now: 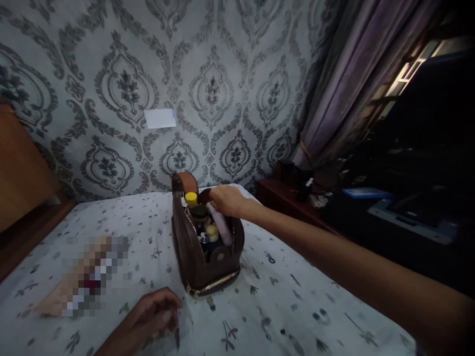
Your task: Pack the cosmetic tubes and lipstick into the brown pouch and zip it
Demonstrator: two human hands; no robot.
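Brown bag [189, 254] is upright on the bed [297, 291], centre of what I can see from here, narrow end towards the person. Smooth dark-brown finish, leather-look, top gaping wide with gold zip teeth along the opening. Second gold zip [217, 284] runs round the base at the near end; round snap [220, 256] on a flap above it. Strap [186, 182] arches up at the far end, lighter tan inside.

Packed tight: yellow cap [191, 199] at the back, dark green lid [201, 212], cream lid [212, 232], silvery top [204, 238] near the front, pale pink item [221, 225] along the right wall.

Right hand [226, 199] is at the far right rim, fingers curled; can't tell if they grip the rim or the pink item. Left hand [159, 311] is just off the near left corner, fingers loosely bent, nothing visible in them.
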